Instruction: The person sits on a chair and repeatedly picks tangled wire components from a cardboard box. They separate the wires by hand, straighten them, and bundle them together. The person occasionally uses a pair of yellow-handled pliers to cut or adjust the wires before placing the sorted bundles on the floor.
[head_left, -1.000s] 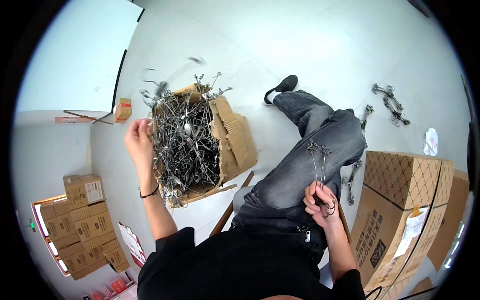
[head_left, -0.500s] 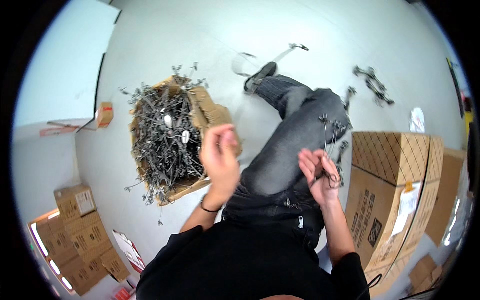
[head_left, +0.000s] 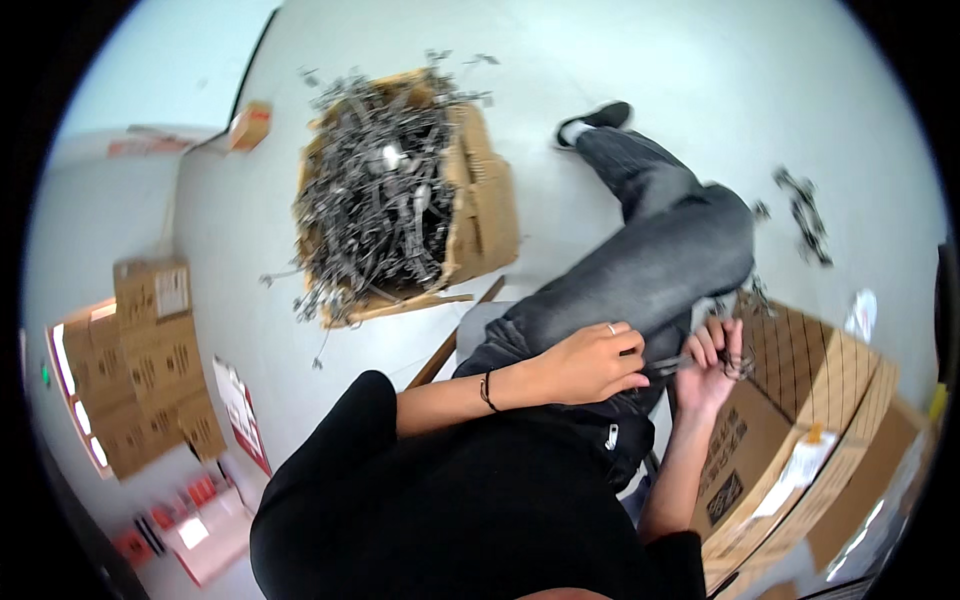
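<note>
My right hand [head_left: 707, 375] is closed around a tangle of thin dark cable [head_left: 738, 364], with looped ends sticking out past the fingers. From it a blurred strand runs across to my left hand [head_left: 595, 366], whose curled fingers and thumb pinch it over my lap. That left hand wears a ring, and a dark band circles the wrist. Exactly where the left fingertips grip is smeared by motion. To the left, a torn cardboard box [head_left: 487, 215] on the floor is heaped with similar dark cables [head_left: 375, 195] bearing small clip-like ends.
Tall cardboard cartons [head_left: 765, 455] stand close by my right arm. More dark cable pieces [head_left: 803, 215] lie on the floor beyond my bent knee. Stacked cartons [head_left: 155, 370] are at the far left, and a small box [head_left: 250, 126] sits by the wall.
My left hand has come from beside the cable box to the strand near my right hand. My right hand has shifted right and slightly down. The whole view has swung left.
</note>
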